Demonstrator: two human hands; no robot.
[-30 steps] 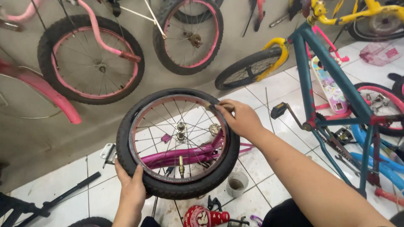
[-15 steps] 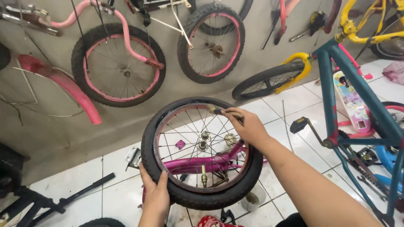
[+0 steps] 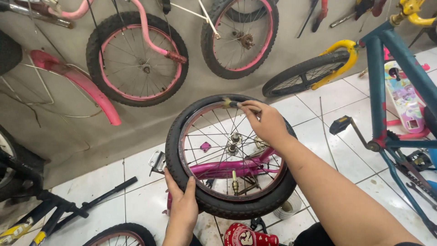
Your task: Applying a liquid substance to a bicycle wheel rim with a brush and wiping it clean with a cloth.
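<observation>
Head view, left hand (image 3: 182, 207) gripping wheel (image 3: 230, 155) bottom, right hand (image 3: 264, 120) pinching brush (image 3: 233, 104) at top rim.

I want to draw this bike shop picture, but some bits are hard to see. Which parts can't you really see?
All from the head view:
- Small brush-like tool in the right hand: mostly hidden by the fingers; tip blurred.
- Tyre of the held wheel: the left hand covers part of its lower left.
- Pink frame behind the spokes: partly blocked by rim and forearm.
- Red object: cut off by the bottom edge.
- Teal bike frame: cut off at the right edge.
</observation>
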